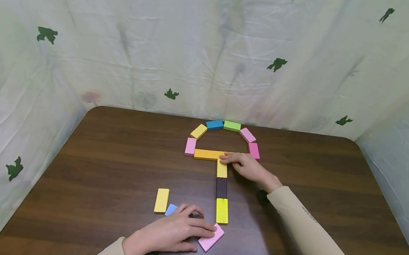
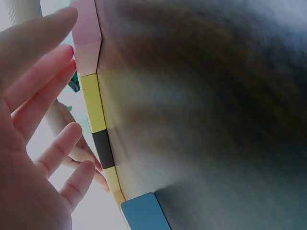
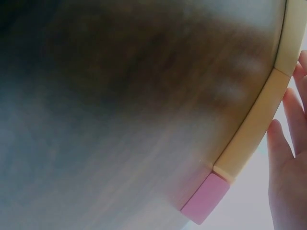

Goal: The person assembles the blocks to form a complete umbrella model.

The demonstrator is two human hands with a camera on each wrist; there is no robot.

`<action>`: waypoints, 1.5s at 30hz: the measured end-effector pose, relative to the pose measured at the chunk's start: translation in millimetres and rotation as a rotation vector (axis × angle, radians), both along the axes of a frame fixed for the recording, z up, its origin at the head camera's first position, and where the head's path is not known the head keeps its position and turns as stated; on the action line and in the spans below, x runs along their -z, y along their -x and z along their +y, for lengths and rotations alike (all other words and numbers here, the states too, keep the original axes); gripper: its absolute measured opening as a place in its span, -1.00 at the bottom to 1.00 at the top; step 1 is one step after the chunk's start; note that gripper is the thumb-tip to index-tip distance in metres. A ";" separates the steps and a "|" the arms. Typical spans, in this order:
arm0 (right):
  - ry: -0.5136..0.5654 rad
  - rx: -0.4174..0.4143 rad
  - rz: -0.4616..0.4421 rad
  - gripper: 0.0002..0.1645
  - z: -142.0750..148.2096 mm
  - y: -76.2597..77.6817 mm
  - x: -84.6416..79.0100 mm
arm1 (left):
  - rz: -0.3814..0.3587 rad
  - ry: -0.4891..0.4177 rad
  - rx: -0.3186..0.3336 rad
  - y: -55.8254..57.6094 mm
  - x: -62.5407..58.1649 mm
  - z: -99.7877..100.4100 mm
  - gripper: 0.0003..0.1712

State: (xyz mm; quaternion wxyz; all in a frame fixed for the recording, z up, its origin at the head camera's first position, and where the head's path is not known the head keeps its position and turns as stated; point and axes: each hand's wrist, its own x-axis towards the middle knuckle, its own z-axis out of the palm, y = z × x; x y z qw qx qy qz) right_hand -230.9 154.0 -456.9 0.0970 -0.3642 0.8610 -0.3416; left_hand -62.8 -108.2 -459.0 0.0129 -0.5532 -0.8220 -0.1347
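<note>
My left hand (image 1: 177, 229) rests its fingertips on a pink block (image 1: 210, 238) lying slantwise at the foot of a column. Its thumb lies apart, near the block's lower corner. That column runs up through a bright yellow block (image 1: 222, 211), a dark block (image 1: 222, 188) and a pale yellow block (image 1: 222, 169). At the top, the right hand (image 1: 251, 167) touches the join with its fingertips, beside a long orange bar (image 1: 207, 155) whose right part the hand covers. In the left wrist view, the left fingers (image 2: 43, 86) are fairly straight beside the pink block (image 2: 87, 40).
An arch of blocks curves above the bar, among them a blue block (image 1: 215, 124), a green block (image 1: 232, 126) and a magenta block (image 1: 254, 151). Left of the column lie a yellow block (image 1: 161, 201) and a partly hidden blue block (image 1: 171, 210). Curtains surround the wooden table (image 1: 117, 164).
</note>
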 end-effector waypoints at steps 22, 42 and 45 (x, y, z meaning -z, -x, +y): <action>0.012 0.011 -0.032 -0.54 0.8 -1.8 1.0 | -0.155 -0.140 -0.256 16.3 -18.6 -49.7 -0.41; 0.014 0.008 -0.025 -0.54 0.5 -1.8 -0.8 | -0.199 -0.107 -0.378 21.1 -6.9 -88.4 -0.42; 0.015 0.008 -0.026 -0.54 0.6 -1.8 -0.9 | -0.213 -0.098 -0.398 20.7 -7.6 -90.4 -0.42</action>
